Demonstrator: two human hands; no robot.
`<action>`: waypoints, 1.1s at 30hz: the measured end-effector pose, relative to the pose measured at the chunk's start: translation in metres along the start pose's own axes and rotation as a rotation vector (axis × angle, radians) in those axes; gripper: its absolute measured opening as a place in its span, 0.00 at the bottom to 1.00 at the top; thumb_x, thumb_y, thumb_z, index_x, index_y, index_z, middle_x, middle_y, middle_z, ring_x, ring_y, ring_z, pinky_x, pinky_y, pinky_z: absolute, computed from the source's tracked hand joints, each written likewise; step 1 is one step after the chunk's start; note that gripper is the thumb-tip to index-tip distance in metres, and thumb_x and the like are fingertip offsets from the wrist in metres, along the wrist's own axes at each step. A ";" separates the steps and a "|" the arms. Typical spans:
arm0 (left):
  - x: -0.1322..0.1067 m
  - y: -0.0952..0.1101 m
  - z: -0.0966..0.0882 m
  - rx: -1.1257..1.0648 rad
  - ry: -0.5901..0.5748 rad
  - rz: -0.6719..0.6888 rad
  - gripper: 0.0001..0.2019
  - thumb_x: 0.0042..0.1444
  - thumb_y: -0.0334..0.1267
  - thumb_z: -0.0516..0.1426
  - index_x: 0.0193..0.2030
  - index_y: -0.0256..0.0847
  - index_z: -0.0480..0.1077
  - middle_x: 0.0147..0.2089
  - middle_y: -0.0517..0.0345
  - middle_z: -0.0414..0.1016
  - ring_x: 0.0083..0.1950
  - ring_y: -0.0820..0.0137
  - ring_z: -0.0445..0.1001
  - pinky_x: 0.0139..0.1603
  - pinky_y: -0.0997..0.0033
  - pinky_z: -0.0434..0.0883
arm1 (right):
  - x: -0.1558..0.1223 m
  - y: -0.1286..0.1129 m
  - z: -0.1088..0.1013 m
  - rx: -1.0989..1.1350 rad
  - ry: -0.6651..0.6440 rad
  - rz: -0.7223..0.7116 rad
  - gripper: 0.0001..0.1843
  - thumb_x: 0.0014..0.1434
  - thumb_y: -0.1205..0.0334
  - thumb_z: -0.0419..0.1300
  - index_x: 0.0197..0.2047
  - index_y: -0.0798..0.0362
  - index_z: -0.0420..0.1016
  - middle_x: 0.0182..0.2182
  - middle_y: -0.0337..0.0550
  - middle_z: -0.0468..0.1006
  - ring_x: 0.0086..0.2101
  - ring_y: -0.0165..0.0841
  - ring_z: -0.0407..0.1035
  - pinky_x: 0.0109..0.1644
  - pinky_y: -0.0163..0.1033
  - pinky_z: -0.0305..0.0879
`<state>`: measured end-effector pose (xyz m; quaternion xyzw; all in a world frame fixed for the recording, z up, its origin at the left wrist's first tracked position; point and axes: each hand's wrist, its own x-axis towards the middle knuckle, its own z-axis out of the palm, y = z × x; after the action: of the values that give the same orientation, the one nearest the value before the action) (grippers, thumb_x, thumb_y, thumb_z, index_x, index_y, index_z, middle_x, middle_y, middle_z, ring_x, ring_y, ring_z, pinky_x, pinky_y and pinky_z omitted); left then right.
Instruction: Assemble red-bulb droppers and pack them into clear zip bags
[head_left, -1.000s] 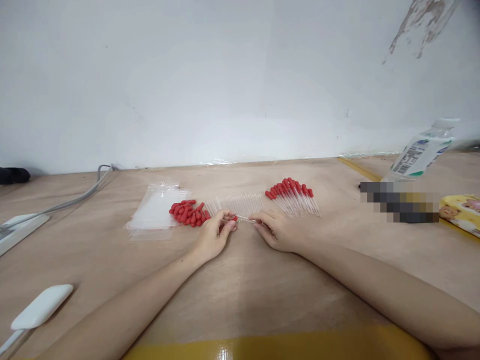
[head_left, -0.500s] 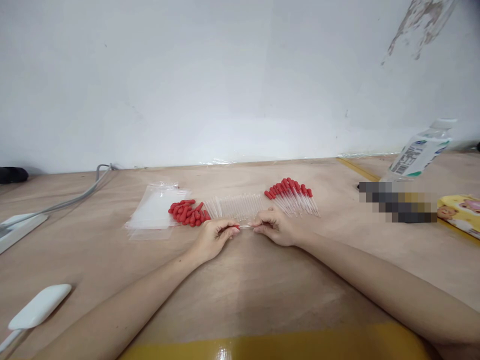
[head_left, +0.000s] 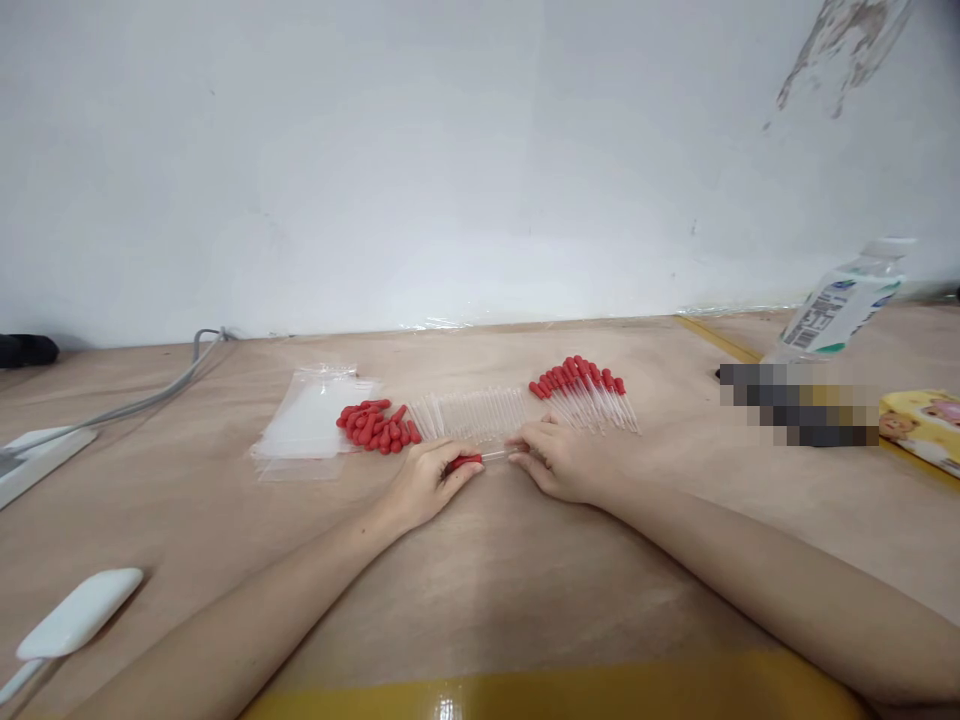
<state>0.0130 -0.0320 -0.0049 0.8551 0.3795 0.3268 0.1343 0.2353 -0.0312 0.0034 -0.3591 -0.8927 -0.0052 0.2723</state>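
Note:
My left hand [head_left: 426,482] pinches a red rubber bulb [head_left: 465,461] low over the wooden table. My right hand [head_left: 561,459] pinches the clear glass tube [head_left: 495,456] that meets the bulb, so both hands hold one dropper between them. Just behind the hands lies a row of bare clear tubes [head_left: 472,412]. A heap of loose red bulbs [head_left: 377,425] sits to the left of that row. A fan of finished droppers with red bulbs [head_left: 585,392] lies to the right.
A stack of clear plastic bags [head_left: 309,425] lies left of the bulbs. A grey cable [head_left: 142,402] and white power strip [head_left: 37,452] are at far left, a white object [head_left: 79,612] near the front left. A plastic bottle [head_left: 844,305] and yellow packet [head_left: 922,425] stand right.
The hands have shifted slightly toward me. More of the red bulb now shows past my left fingers, seated on the tube's end.

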 end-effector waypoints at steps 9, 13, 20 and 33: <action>-0.001 0.001 -0.001 -0.054 0.004 -0.029 0.09 0.57 0.40 0.54 0.36 0.40 0.73 0.32 0.57 0.76 0.31 0.71 0.73 0.32 0.74 0.67 | 0.003 0.000 -0.001 0.059 0.000 -0.052 0.09 0.60 0.65 0.49 0.34 0.54 0.70 0.27 0.40 0.75 0.30 0.30 0.64 0.37 0.36 0.56; 0.000 0.001 -0.001 -0.068 0.002 -0.043 0.09 0.57 0.41 0.54 0.35 0.40 0.74 0.31 0.58 0.76 0.30 0.71 0.72 0.30 0.75 0.67 | 0.005 0.001 -0.001 0.020 -0.040 -0.088 0.13 0.62 0.65 0.46 0.30 0.55 0.69 0.24 0.39 0.73 0.25 0.28 0.62 0.37 0.38 0.53; -0.001 -0.001 -0.001 -0.036 -0.039 -0.023 0.09 0.57 0.41 0.54 0.36 0.40 0.73 0.31 0.58 0.76 0.30 0.72 0.72 0.31 0.75 0.66 | 0.004 0.007 0.006 -0.086 0.033 -0.172 0.14 0.62 0.65 0.46 0.33 0.55 0.71 0.26 0.40 0.73 0.26 0.28 0.62 0.36 0.39 0.49; -0.002 -0.002 0.003 0.032 -0.012 0.102 0.07 0.58 0.37 0.53 0.36 0.37 0.71 0.31 0.57 0.74 0.30 0.72 0.71 0.32 0.75 0.67 | 0.007 -0.009 0.014 -0.003 -0.036 -0.057 0.15 0.62 0.64 0.46 0.29 0.55 0.70 0.24 0.39 0.74 0.23 0.27 0.60 0.35 0.37 0.47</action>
<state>0.0132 -0.0321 -0.0090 0.8774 0.3397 0.3218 0.1061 0.2181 -0.0304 -0.0036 -0.3341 -0.9072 -0.0077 0.2555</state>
